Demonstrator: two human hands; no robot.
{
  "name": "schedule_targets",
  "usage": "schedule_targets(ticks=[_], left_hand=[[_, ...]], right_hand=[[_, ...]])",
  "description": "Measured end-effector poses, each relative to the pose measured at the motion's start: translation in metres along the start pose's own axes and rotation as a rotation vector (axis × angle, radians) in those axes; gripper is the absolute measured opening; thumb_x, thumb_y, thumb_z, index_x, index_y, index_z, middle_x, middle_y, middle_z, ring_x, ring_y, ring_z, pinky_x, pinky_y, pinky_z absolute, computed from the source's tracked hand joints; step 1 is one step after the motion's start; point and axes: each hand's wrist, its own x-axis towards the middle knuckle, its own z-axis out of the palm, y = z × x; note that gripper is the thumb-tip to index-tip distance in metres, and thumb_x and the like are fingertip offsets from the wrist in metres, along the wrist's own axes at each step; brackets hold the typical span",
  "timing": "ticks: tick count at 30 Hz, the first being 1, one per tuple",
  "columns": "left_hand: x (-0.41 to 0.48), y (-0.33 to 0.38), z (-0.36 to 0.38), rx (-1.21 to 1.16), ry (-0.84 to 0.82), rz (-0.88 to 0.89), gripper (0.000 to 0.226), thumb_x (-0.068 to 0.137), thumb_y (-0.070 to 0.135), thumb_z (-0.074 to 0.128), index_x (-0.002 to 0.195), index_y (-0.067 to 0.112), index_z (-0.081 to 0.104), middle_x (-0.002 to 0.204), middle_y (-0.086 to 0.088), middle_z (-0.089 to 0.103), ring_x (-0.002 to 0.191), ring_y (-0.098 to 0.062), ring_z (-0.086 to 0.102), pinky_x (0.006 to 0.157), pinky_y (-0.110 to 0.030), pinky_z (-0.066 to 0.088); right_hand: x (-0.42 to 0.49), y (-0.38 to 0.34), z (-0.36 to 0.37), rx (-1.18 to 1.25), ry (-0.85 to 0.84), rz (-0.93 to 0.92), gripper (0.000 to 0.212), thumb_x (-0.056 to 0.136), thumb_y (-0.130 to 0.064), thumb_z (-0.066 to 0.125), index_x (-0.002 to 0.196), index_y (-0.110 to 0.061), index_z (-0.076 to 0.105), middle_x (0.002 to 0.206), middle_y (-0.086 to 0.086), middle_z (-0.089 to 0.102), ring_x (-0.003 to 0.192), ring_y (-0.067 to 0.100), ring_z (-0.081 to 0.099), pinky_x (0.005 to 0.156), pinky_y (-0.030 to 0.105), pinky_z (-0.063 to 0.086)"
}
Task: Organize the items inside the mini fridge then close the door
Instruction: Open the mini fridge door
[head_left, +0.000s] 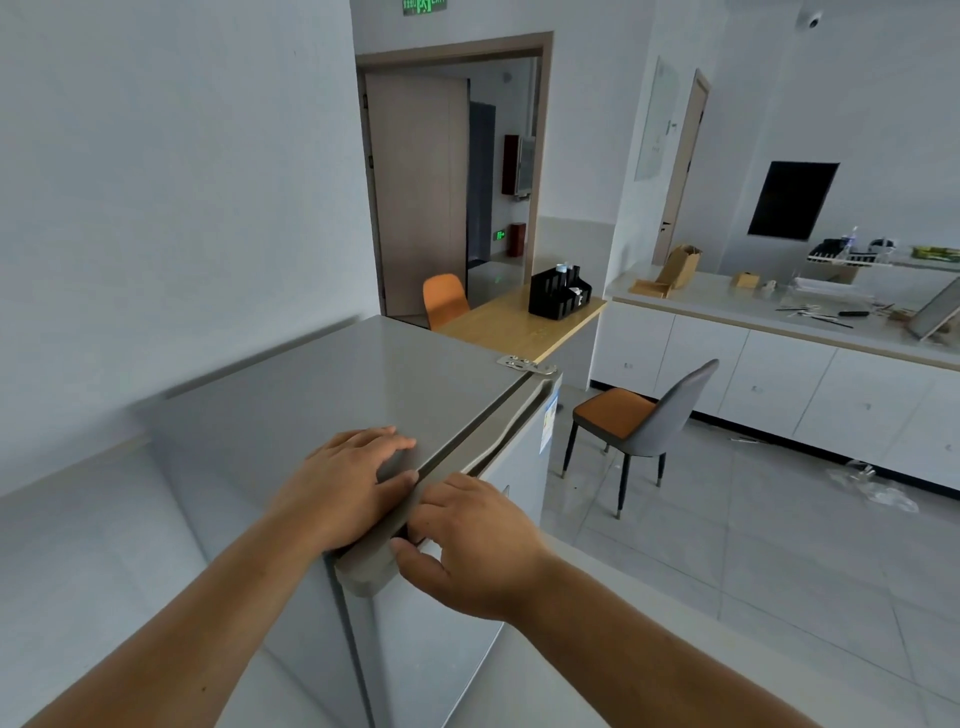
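A grey mini fridge (311, 395) stands below me, seen from above. Its door (514, 467) sits against the body, with only a thin dark gap along the top seam. My left hand (343, 483) lies flat on the fridge top near the front edge, fingers spread. My right hand (467, 545) curls over the top edge of the door near its left corner, fingers hooked into the handle recess. The inside of the fridge and its items are hidden.
A metal hinge (524, 362) sits at the fridge's far right corner. A wooden table (514, 327) with a black organizer (558, 293) stands behind. A grey and orange chair (644, 421) is on the right, near white cabinets (769, 379). A white wall is on the left.
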Motion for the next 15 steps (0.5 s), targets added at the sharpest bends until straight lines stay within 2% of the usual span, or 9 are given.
schedule_targets(ticks=[2,5,8,10,12,15], left_hand=[[0.0,-0.001,0.0,-0.007,-0.003,-0.004,0.06,0.097,0.071,0.042,0.151,0.045,0.044,0.164,0.014,0.041,0.149,-0.013,0.034,0.119,-0.039,0.031],[0.001,-0.003,0.002,-0.017,-0.001,-0.014,0.064,0.094,0.075,0.039,0.15,0.045,0.045,0.162,0.016,0.042,0.149,-0.011,0.034,0.117,-0.039,0.032],[0.005,-0.006,0.006,0.001,0.016,-0.009,0.065,0.093,0.076,0.038,0.148,0.044,0.047,0.16,0.017,0.045,0.147,-0.011,0.036,0.116,-0.038,0.034],[0.007,-0.007,0.009,0.023,0.023,-0.006,0.062,0.094,0.075,0.038,0.147,0.044,0.046,0.158,0.017,0.047,0.146,-0.013,0.038,0.115,-0.039,0.038],[0.008,-0.006,0.011,0.028,0.035,-0.014,0.057,0.094,0.074,0.039,0.144,0.046,0.046,0.155,0.016,0.049,0.144,-0.015,0.041,0.112,-0.041,0.042],[0.007,-0.005,0.011,0.022,0.035,-0.018,0.042,0.093,0.074,0.042,0.132,0.057,0.045,0.153,0.016,0.051,0.142,-0.017,0.043,0.109,-0.043,0.044]], right_hand=[[0.0,-0.001,-0.004,0.015,0.03,-0.011,0.04,0.103,-0.04,0.055,0.077,-0.014,0.07,0.074,0.0,0.062,0.075,0.016,0.051,0.079,0.037,0.047],[-0.012,0.005,-0.013,0.044,0.12,-0.002,0.047,0.102,-0.03,0.059,0.059,-0.011,0.06,0.058,-0.001,0.044,0.059,0.019,0.04,0.059,0.042,0.045],[-0.03,0.015,-0.026,0.013,0.131,0.091,0.048,0.102,-0.036,0.055,0.059,-0.018,0.048,0.059,-0.006,0.042,0.057,0.016,0.04,0.051,0.041,0.045],[-0.039,0.02,-0.036,-0.007,0.117,0.208,0.038,0.099,-0.044,0.054,0.068,-0.023,0.047,0.069,-0.008,0.047,0.063,0.013,0.045,0.054,0.036,0.046],[-0.044,0.025,-0.045,-0.032,0.087,0.313,0.026,0.093,-0.054,0.051,0.088,-0.029,0.054,0.088,-0.012,0.054,0.08,0.009,0.05,0.066,0.028,0.047],[-0.052,0.033,-0.056,-0.106,-0.047,0.452,0.054,0.088,-0.065,0.05,0.128,-0.03,0.05,0.123,-0.005,0.056,0.112,0.017,0.052,0.091,0.039,0.052]])
